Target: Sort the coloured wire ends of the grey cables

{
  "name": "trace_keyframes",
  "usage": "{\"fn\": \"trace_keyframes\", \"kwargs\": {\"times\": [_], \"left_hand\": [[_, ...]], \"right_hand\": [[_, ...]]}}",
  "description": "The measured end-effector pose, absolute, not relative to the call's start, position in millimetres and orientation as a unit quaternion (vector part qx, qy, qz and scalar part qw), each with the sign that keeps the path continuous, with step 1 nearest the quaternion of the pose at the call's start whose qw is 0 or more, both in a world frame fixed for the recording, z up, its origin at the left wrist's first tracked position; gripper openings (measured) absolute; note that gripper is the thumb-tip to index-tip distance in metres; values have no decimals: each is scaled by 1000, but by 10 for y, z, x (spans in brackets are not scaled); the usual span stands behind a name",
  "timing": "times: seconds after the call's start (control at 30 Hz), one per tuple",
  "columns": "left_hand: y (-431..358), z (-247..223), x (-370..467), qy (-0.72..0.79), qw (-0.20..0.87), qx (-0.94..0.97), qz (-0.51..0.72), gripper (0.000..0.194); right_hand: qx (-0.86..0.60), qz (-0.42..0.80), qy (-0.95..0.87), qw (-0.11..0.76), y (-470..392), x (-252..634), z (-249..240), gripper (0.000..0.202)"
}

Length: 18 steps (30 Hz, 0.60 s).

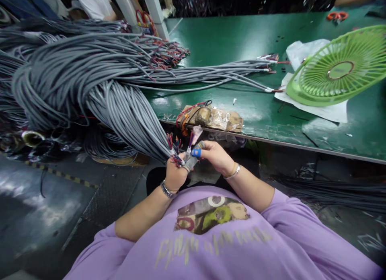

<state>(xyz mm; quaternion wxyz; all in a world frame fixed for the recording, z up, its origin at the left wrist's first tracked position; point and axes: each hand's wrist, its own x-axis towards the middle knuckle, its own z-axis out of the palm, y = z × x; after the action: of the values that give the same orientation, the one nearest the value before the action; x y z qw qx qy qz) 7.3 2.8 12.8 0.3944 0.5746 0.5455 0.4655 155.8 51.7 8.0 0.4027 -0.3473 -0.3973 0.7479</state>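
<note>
My left hand (176, 174) is closed around the ends of several grey cables (132, 119), whose red, blue and dark cores (171, 143) fan out above my fingers. A cable end with a white collar (188, 149) stands up between my hands, and a crumpled whitish piece (197, 132) sits by its wire tips. My right hand (217, 156) pinches at this cable end. Blue wrapping covers its thumb and greyish wrapping covers fingers near the cable. Exactly what lies between the right fingertips is hidden.
A large heap of grey cables (66, 75) covers the left of the green table (226, 38). A taped wooden block (221, 118) lies at the front edge. To the right are a green fan (340, 71), white paper (334, 110) and orange-handled scissors (337, 17). A co-worker's sleeve (93, 2) shows behind.
</note>
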Motion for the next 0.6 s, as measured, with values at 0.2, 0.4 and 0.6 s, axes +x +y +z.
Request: {"fn": "trace_keyframes", "kwargs": {"times": [0.2, 0.4, 0.6], "left_hand": [[15, 18, 30, 543, 412, 543, 491, 31], [-1, 8, 0, 539, 407, 555, 485, 27], [20, 108, -16, 528, 439, 590, 424, 17]], "right_hand": [[-388, 758, -259, 456, 579, 1648, 52, 38], [-361, 742, -444, 349, 597, 1836, 180, 36], [-331, 637, -581, 383, 491, 1701, 185, 31]]}}
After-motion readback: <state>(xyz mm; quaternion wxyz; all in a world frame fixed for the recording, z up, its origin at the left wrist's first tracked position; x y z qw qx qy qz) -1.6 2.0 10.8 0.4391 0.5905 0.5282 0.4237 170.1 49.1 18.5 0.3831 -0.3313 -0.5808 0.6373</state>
